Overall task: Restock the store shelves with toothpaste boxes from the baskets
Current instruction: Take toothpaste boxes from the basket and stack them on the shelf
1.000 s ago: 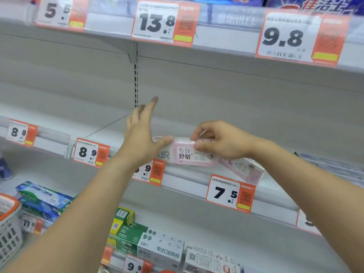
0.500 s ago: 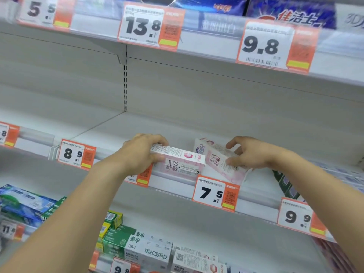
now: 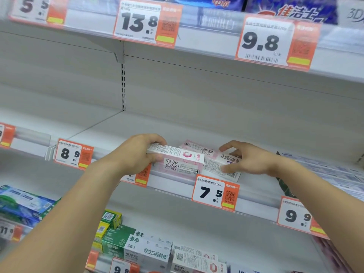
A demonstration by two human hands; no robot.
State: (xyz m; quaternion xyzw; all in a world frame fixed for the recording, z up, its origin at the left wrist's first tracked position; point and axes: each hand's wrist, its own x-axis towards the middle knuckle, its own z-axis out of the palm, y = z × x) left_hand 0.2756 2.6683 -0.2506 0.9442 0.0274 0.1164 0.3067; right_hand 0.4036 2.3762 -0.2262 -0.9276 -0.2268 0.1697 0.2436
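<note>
Having lowered both pink toothpaste boxes to the shelf (image 3: pixel 110 133) front edge, we grip one (image 3: pixel 177 160) left hand (image 3: pixel 136 154), other (image 3: pixel 220 164) right hand (image 3: pixel 250 160): placement underway.

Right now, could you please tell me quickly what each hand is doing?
Left hand: grips the front pink toothpaste box at its left end.
Right hand: fingers curled on the tilted pink box behind it.

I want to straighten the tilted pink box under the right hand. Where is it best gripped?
Probably by its long sides near the label end, coming from the front over the shelf lip: the tilted pink box lies askew beside the left hand's box, leaving that end free.
</note>
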